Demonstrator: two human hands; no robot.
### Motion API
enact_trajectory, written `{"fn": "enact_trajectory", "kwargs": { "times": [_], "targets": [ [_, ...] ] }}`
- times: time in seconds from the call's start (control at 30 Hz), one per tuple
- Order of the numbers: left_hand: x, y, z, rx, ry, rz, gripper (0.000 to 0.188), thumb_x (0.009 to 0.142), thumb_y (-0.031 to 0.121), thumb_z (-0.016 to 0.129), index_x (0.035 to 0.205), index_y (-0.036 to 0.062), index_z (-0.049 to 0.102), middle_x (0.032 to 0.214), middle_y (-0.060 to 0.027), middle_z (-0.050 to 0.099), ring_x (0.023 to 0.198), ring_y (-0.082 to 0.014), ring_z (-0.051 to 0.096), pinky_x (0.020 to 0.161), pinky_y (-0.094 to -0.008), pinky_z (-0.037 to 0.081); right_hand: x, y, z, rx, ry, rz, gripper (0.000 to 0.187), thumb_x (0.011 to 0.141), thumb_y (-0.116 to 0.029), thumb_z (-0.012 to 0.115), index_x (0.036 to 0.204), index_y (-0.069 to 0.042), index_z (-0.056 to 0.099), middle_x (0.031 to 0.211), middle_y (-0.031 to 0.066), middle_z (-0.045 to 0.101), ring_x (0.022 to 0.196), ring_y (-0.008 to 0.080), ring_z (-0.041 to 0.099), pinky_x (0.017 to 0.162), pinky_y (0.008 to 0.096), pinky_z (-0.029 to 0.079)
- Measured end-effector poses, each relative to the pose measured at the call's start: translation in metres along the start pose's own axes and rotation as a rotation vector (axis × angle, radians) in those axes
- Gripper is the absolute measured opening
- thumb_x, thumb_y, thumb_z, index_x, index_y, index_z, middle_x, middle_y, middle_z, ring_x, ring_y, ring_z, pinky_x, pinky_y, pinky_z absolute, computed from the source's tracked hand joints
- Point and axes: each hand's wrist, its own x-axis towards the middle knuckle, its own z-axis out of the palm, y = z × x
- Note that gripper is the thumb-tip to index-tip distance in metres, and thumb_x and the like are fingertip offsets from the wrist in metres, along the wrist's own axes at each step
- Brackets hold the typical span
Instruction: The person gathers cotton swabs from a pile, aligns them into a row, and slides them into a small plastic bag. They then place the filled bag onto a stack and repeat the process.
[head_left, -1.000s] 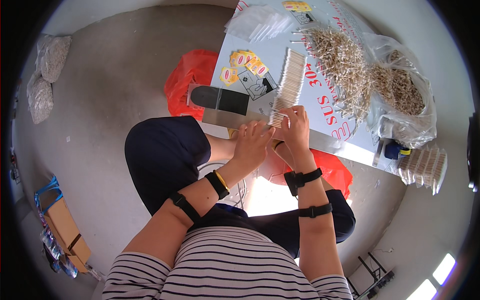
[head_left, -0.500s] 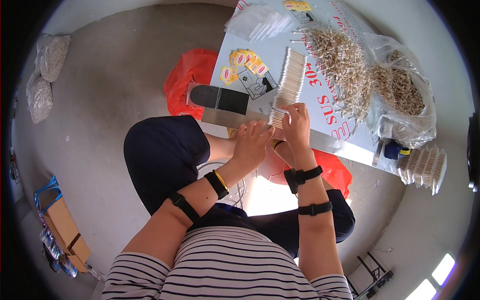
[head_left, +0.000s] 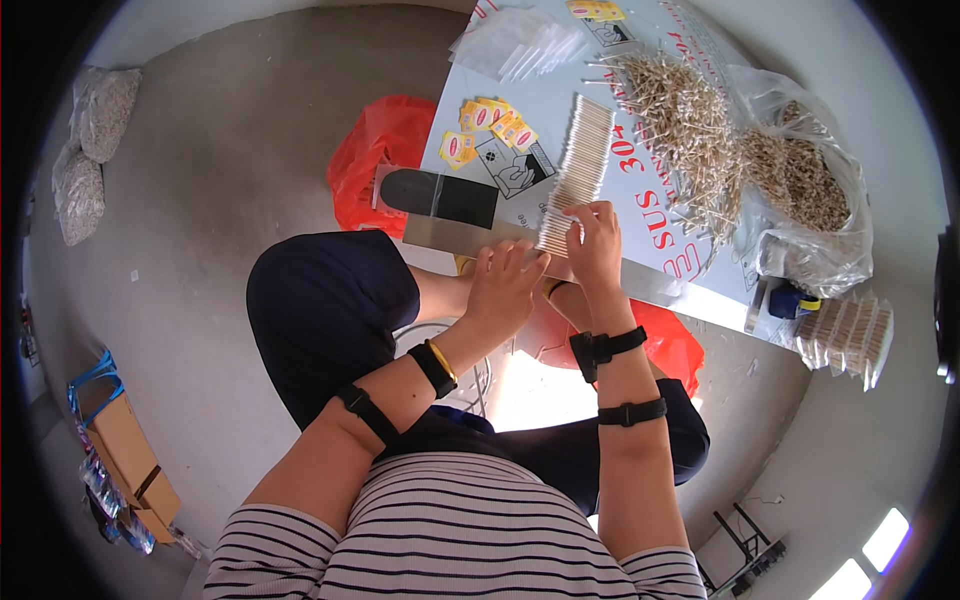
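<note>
A long row of white-tipped cotton swabs [head_left: 585, 140] lies side by side on the table, running away from its near edge. My left hand [head_left: 503, 287] rests at that edge with its fingers stretched out, fingertips beside the near end of the row. Over the right side of the row's near part is my right hand [head_left: 598, 247], its fingers bent. A small gap shows between its thumb and forefinger, which point at the swabs; I see nothing lifted in them. Loose cotton swabs [head_left: 675, 125] are heaped to the right of the row.
A clear bag of swabs [head_left: 855, 190] stands at the right, above packed swabs [head_left: 850, 335]. Yellow-and-white labels [head_left: 490, 115] and clear plastic sleeves [head_left: 515, 45] lie left of the row. A black-and-metal plate [head_left: 440, 198] crosses the near left edge, beside a red bag [head_left: 355, 165].
My right hand has shifted slightly up and away along the row of swabs. My left hand stays in place.
</note>
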Motion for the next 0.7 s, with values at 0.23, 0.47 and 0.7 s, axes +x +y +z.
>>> {"fn": "enact_trajectory", "kwargs": {
  "times": [0.23,0.47,0.7],
  "targets": [
    [0.001,0.0,-0.003,-0.026,-0.013,-0.007,0.065,0.081,0.02,0.076,0.143,0.0182,0.058,0.141,-0.0098,0.05,0.135,-0.0286,0.044,0.108,-0.0489,0.034,-0.001,-0.002,-0.002,0.019,-0.031,0.015,0.022,0.087,-0.002,0.066,0.103,-0.013,0.074,0.107,0.0091,0.06,0.102,0.0307,0.063,0.086,0.0445,0.052],
    [0.008,-0.008,-0.009,-0.299,-0.03,-0.06,0.057,0.087,0.021,0.072,0.142,0.012,0.057,0.143,-0.0126,0.052,0.138,-0.0308,0.045,0.11,-0.0504,0.033,-0.007,-0.005,-0.006,0.066,-0.022,0.032,0.022,0.086,0.0,0.064,0.102,-0.012,0.074,0.107,0.0111,0.061,0.102,0.0324,0.063,0.089,0.0451,0.052],
    [0.029,-0.01,-0.007,-0.23,0.076,-0.034,0.063,0.097,0.032,0.067,0.154,0.0122,0.048,0.16,-0.0162,0.038,0.152,-0.0391,0.031,0.124,-0.0599,0.02,-0.039,0.002,-0.028,0.218,0.06,0.15,0.03,0.09,0.002,0.056,0.116,-0.005,0.069,0.118,0.0167,0.062,0.112,0.0381,0.062,0.099,0.0465,0.05]
  ]
}}
